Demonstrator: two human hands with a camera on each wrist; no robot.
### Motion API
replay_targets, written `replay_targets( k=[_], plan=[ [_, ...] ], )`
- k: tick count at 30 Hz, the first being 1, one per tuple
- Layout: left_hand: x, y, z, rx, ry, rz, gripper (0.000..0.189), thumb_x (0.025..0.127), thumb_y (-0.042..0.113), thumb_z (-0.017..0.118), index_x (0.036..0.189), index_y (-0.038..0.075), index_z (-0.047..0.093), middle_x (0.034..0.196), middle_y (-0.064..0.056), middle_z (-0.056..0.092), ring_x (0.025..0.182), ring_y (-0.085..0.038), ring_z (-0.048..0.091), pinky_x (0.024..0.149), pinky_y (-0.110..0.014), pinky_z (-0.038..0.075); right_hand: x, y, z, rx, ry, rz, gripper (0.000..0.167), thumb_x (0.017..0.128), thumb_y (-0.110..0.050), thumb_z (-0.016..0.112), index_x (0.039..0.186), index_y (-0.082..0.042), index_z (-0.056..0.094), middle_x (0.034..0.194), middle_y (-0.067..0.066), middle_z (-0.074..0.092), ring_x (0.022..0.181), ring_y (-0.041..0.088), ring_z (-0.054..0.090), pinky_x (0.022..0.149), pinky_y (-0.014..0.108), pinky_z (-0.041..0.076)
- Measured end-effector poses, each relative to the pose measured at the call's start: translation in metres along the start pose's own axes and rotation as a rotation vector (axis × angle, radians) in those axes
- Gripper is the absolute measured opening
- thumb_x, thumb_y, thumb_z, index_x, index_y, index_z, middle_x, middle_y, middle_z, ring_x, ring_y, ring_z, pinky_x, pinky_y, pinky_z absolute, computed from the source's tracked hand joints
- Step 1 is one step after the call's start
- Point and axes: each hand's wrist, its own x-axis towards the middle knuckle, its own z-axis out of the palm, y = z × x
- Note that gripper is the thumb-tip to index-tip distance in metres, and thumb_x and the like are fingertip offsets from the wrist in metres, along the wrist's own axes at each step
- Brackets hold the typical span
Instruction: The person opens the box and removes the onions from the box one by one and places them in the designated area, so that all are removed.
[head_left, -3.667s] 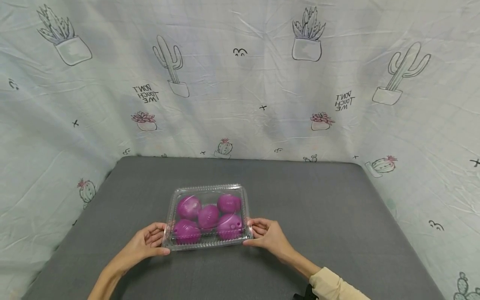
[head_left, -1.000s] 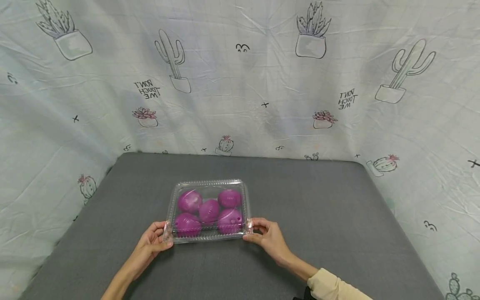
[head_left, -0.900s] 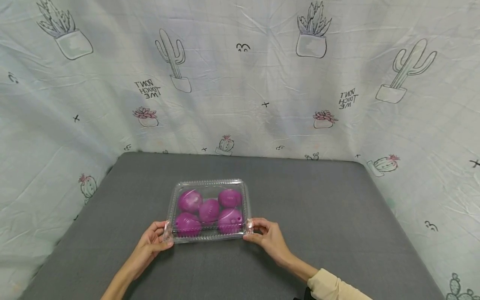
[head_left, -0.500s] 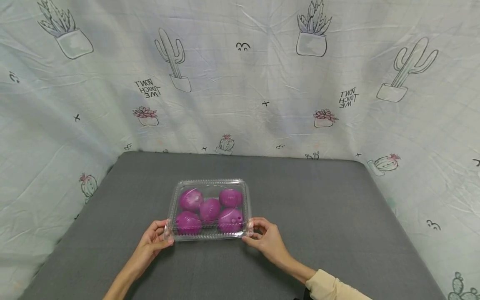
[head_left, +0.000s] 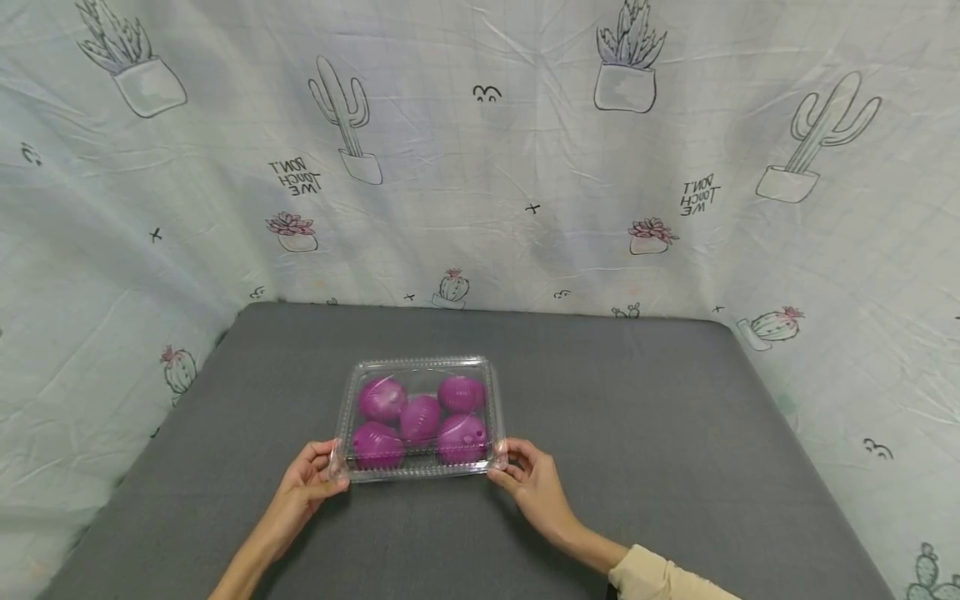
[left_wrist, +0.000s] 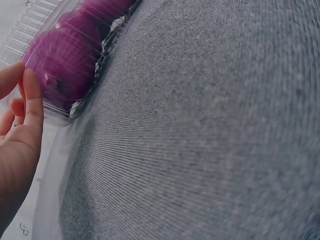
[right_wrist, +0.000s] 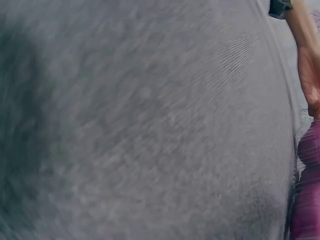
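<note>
A clear plastic clamshell box [head_left: 416,364] with a ridged rim lies toward the near side of the grey table in the head view. Through its lid show several round, purple, ribbed pieces [head_left: 382,400]; one of the purple pieces [left_wrist: 65,65] fills the near end of the box in the left wrist view. My left hand [head_left: 300,492] pinches the near left corner between thumb and fingers. At the near right corner my right hand [head_left: 542,492] grips the rim the same way.
Grey cloth covers the table [head_left: 637,417]. A white curtain [head_left: 480,167] printed with cactus drawings surrounds its back and sides. A cream sleeve [head_left: 663,575] covers the right forearm. A dark device [right_wrist: 279,9] sits on a wrist in the right wrist view.
Compared with 3.7 seconds ago, the box and both hands sit slightly farther from me, and the left thumb overlaps the corner more. Over the last second they have barely moved.
</note>
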Motion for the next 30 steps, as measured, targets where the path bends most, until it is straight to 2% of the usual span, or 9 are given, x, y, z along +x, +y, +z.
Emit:
replay_targets(
  k=[7, 12, 15, 19, 25, 30],
  plan=[
    [0.0, 0.002, 0.001, 0.006, 0.014, -0.018, 0.039, 0.089, -0.014, 0.05, 0.123, 0.004, 0.038, 0.104, 0.002, 0.058, 0.092, -0.004, 0.058, 0.077, -0.02, 0.05, -0.008, -0.001, 0.011, 0.024, 0.08, 0.012, 0.038, 0.082, 0.01, 0.068, 0.114, 0.018, 0.052, 0.112, 0.027, 0.057, 0.096, 0.016, 0.059, 0.082, 0.021, 0.051],
    [0.001, 0.002, 0.0, 0.008, -0.007, -0.011, 0.039, 0.09, -0.014, 0.05, 0.123, 0.003, 0.038, 0.109, 0.001, 0.059, 0.097, -0.006, 0.059, 0.078, -0.021, 0.051, -0.011, 0.001, 0.015, 0.039, 0.146, -0.012, 0.017, 0.082, 0.011, 0.068, 0.095, 0.016, 0.059, 0.107, 0.022, 0.055, 0.095, 0.013, 0.057, 0.08, 0.019, 0.05],
    [0.0, 0.002, -0.001, 0.017, -0.028, -0.003, 0.039, 0.09, -0.014, 0.049, 0.124, 0.002, 0.037, 0.113, 0.0, 0.059, 0.101, -0.007, 0.06, 0.079, -0.022, 0.051, -0.009, 0.001, 0.013, -0.008, 0.145, -0.037, 0.009, 0.082, 0.009, 0.069, 0.086, 0.012, 0.061, 0.103, 0.019, 0.055, 0.094, 0.015, 0.058, 0.079, 0.02, 0.051],
    [0.0, 0.001, -0.001, 0.026, -0.035, 0.0, 0.039, 0.09, -0.015, 0.049, 0.124, 0.001, 0.036, 0.115, 0.0, 0.059, 0.103, -0.008, 0.06, 0.079, -0.022, 0.051, -0.005, -0.003, 0.004, -0.094, 0.053, -0.039, 0.012, 0.083, 0.002, 0.072, 0.087, 0.009, 0.064, 0.099, 0.018, 0.059, 0.091, 0.014, 0.059, 0.08, 0.021, 0.049],
    [-0.001, 0.002, -0.001, 0.02, -0.017, -0.005, 0.039, 0.089, -0.015, 0.051, 0.122, 0.001, 0.037, 0.114, -0.001, 0.059, 0.103, -0.008, 0.06, 0.079, -0.022, 0.051, 0.004, -0.006, -0.017, -0.166, -0.174, -0.033, 0.018, 0.085, -0.005, 0.072, 0.093, 0.009, 0.065, 0.094, 0.012, 0.064, 0.084, 0.01, 0.06, 0.078, 0.023, 0.049],
    [-0.001, 0.0, 0.0, 0.009, -0.015, 0.01, 0.038, 0.089, -0.016, 0.05, 0.12, 0.004, 0.041, 0.113, 0.0, 0.06, 0.102, -0.008, 0.061, 0.078, -0.022, 0.051, 0.01, -0.003, -0.023, -0.216, -0.225, -0.102, 0.015, 0.083, -0.008, 0.075, 0.091, 0.002, 0.069, 0.088, 0.014, 0.065, 0.079, 0.009, 0.059, 0.074, 0.024, 0.05]
  ],
)
